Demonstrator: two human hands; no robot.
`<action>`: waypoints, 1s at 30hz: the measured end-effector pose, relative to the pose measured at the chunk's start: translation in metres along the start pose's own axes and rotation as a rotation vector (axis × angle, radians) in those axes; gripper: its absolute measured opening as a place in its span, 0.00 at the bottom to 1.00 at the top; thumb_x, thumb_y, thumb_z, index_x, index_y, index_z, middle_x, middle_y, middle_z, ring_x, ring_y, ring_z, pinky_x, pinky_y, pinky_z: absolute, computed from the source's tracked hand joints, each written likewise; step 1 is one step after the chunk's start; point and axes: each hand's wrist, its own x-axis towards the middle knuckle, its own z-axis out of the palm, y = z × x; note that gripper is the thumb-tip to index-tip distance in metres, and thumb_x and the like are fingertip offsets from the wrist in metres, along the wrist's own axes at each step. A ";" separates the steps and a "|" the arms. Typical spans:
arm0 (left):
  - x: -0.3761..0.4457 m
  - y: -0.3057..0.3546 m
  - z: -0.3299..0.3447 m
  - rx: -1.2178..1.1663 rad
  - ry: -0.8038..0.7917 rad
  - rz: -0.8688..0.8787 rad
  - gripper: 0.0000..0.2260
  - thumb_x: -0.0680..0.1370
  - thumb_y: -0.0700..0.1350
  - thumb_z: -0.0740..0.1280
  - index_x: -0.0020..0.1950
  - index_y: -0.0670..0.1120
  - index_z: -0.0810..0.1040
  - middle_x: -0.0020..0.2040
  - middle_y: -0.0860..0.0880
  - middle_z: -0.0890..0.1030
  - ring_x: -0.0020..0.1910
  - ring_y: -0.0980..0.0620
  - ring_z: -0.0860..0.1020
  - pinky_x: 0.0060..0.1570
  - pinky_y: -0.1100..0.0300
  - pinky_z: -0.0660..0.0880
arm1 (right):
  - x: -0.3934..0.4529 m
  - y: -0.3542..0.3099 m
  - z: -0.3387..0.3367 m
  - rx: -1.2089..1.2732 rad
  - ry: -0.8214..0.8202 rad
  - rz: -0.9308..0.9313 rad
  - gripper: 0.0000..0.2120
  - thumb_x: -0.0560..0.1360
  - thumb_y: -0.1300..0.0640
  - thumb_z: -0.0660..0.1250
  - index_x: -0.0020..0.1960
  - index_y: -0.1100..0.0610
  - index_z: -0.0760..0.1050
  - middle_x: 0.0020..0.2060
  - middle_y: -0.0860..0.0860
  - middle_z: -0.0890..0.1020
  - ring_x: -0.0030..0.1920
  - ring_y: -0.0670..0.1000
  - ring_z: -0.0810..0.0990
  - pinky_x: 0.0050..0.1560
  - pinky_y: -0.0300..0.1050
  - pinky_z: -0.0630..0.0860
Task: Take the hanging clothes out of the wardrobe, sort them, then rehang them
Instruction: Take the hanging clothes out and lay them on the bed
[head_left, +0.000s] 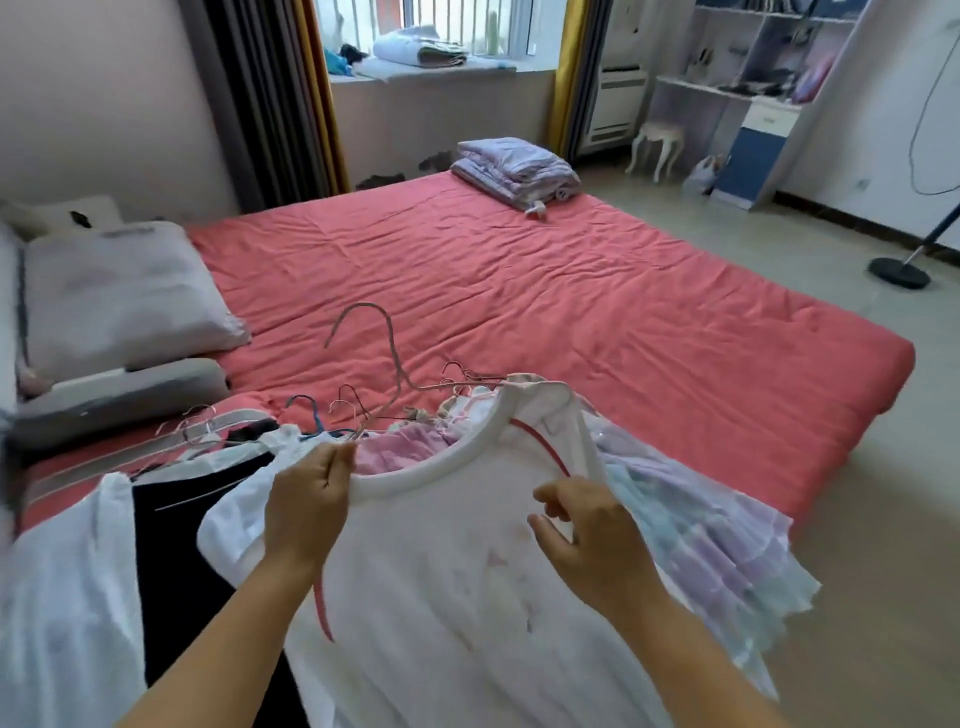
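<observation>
White T-shirt (441, 571) is held up at lower centre of the frame, over a heap of clothes (691, 525) and hangers (363, 358) on the red bed (571, 291). Its collar is pinched by the left hand (306, 504); its right shoulder fabric is gripped by the curled fingers of the right hand (587, 540).

White shirt (457, 597), red hanger (543, 444); coral-red bedsheet (519, 291); pastel lilac-blue ruffled dress (701, 540); black garment (182, 566).
</observation>
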 end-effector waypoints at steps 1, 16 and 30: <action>0.006 -0.017 0.006 0.008 -0.028 -0.066 0.18 0.79 0.52 0.59 0.39 0.41 0.78 0.32 0.48 0.77 0.36 0.45 0.75 0.35 0.55 0.65 | 0.009 0.000 0.017 -0.007 -0.050 0.004 0.12 0.69 0.51 0.63 0.47 0.55 0.79 0.36 0.42 0.75 0.38 0.43 0.73 0.39 0.34 0.69; 0.075 -0.190 0.073 0.294 -0.254 -0.546 0.15 0.81 0.49 0.58 0.52 0.40 0.79 0.52 0.36 0.78 0.51 0.38 0.75 0.47 0.52 0.70 | 0.064 0.027 0.129 -0.033 -0.377 0.144 0.09 0.76 0.51 0.64 0.53 0.54 0.75 0.39 0.43 0.73 0.44 0.46 0.74 0.45 0.41 0.68; 0.023 -0.126 0.077 0.485 -0.543 -0.199 0.17 0.79 0.51 0.62 0.66 0.47 0.74 0.68 0.46 0.72 0.67 0.46 0.68 0.59 0.51 0.67 | 0.021 0.033 0.104 0.052 -0.277 0.314 0.07 0.74 0.53 0.67 0.50 0.53 0.77 0.32 0.41 0.73 0.34 0.42 0.70 0.41 0.41 0.70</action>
